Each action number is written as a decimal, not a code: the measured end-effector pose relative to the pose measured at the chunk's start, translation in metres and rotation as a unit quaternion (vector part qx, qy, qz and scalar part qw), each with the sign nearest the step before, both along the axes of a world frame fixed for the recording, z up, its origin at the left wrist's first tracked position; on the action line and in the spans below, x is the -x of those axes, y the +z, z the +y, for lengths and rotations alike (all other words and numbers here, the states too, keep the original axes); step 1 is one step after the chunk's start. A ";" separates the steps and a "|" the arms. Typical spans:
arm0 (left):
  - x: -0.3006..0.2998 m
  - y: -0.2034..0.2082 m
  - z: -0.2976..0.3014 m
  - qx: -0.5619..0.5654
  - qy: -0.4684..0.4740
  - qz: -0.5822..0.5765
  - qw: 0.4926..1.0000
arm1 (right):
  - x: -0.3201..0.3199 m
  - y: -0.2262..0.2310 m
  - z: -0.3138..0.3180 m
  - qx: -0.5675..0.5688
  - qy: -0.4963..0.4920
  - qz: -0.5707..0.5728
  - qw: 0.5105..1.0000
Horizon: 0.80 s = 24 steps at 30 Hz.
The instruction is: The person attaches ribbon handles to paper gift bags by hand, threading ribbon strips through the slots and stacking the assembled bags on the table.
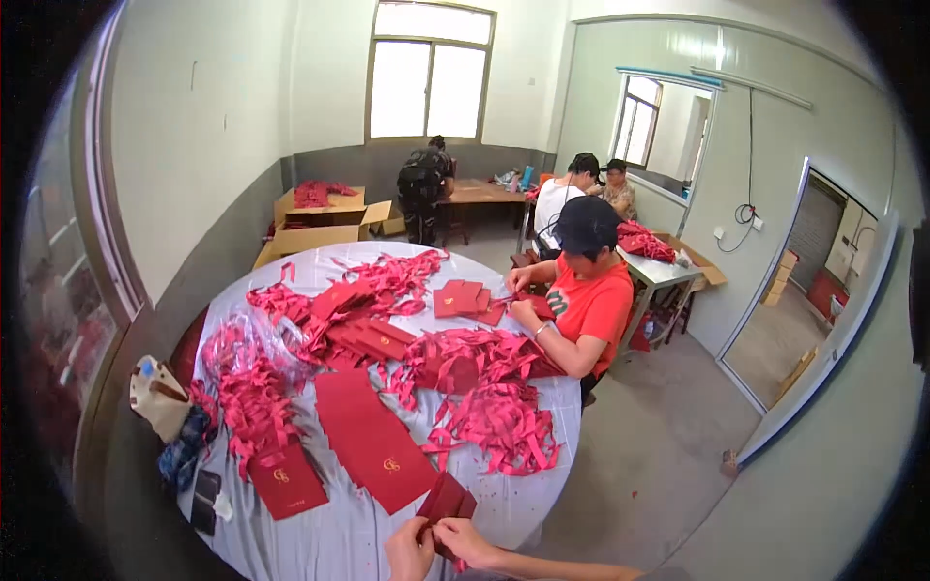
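Observation:
Close to the lower edge, my left hand and my right hand meet at a dark red paper gift bag. Both have their fingers closed on its near edge, and a bit of pink-red ribbon hangs below the right one. Just beyond lies an overlapping row of flat red bags with a gold emblem on the front one. Left of that row is another flat red bag with ribbons heaped behind it. A tangled pile of ribbons lies to the right.
A pale cloth covers the round table. On its left edge are a black phone-like object and a cream bag. Across the right side, a person in a red shirt handles red bags. Cardboard boxes stand behind; others work farther back.

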<state>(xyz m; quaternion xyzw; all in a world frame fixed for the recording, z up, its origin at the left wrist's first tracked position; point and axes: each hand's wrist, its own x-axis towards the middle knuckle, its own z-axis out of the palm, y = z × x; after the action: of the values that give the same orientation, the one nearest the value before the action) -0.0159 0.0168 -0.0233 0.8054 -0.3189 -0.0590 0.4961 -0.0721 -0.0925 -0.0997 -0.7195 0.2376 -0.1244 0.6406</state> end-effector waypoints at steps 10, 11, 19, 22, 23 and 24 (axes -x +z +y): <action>-0.007 0.005 0.001 0.009 -0.044 -0.014 0.999 | -0.003 0.071 -0.005 0.041 0.057 0.161 0.985; -0.008 0.003 0.000 0.007 -0.046 -0.013 0.999 | -0.005 0.058 -0.007 0.039 0.055 0.161 0.985; -0.020 0.017 0.007 -0.010 -0.093 -0.053 0.994 | -0.002 0.053 -0.008 0.319 0.084 0.053 0.943; -0.025 0.012 0.016 -0.046 -0.088 -0.151 0.984 | 0.005 0.072 0.002 0.411 -0.012 -0.037 0.911; -0.024 0.012 0.018 -0.045 -0.099 -0.152 0.982 | 0.005 0.080 0.002 0.422 -0.007 -0.113 0.900; -0.023 0.014 0.022 -0.068 -0.106 -0.147 0.981 | 0.002 0.077 0.001 0.442 -0.002 -0.124 0.888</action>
<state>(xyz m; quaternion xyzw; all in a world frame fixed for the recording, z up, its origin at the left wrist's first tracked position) 0.0074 0.0385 -0.0089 0.7987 -0.4670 -0.0132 0.3791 -0.0744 -0.0917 -0.0228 -0.9064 0.0781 -0.3064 0.2801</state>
